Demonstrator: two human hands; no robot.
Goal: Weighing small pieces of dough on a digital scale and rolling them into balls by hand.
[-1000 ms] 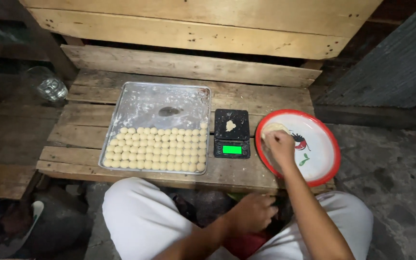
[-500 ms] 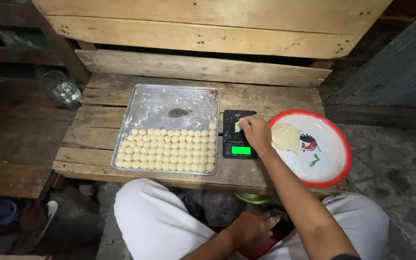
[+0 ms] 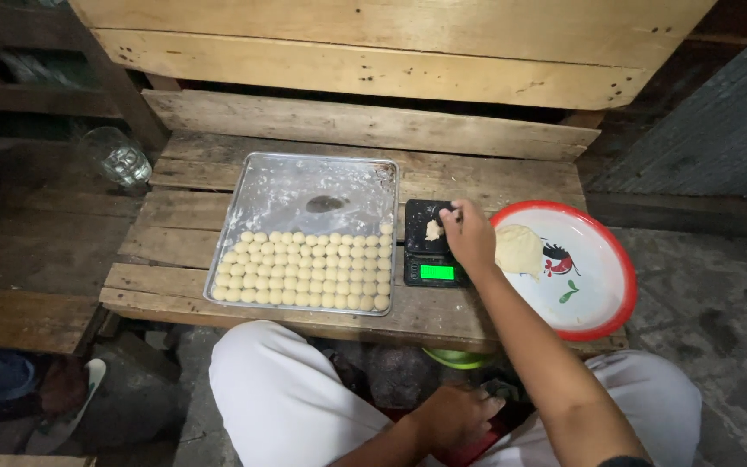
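My right hand (image 3: 469, 235) reaches over a small black kitchen scale (image 3: 429, 245) with a lit green display, fingertips pinched at a small piece of pale dough (image 3: 432, 230) lying on the scale's platform. A lump of dough (image 3: 519, 249) sits on a round white plate with a red rim (image 3: 594, 281) just right of the scale. Left of the scale a metal baking tray (image 3: 304, 186) holds several rows of small dough balls (image 3: 304, 268) in its near half. My left hand (image 3: 458, 415) rests low between my knees, fingers curled; what it holds is hidden.
All of this stands on a low bench of wooden planks (image 3: 494, 177) with a plank back. A clear glass (image 3: 123, 160) stands at the bench's left end. My white-trousered knees press against the front edge. Concrete floor lies to the right.
My right hand has moved left from the plate's dough lump to the scale, and now touches the piece on the platform. The camera has moved closer and shifted slightly.
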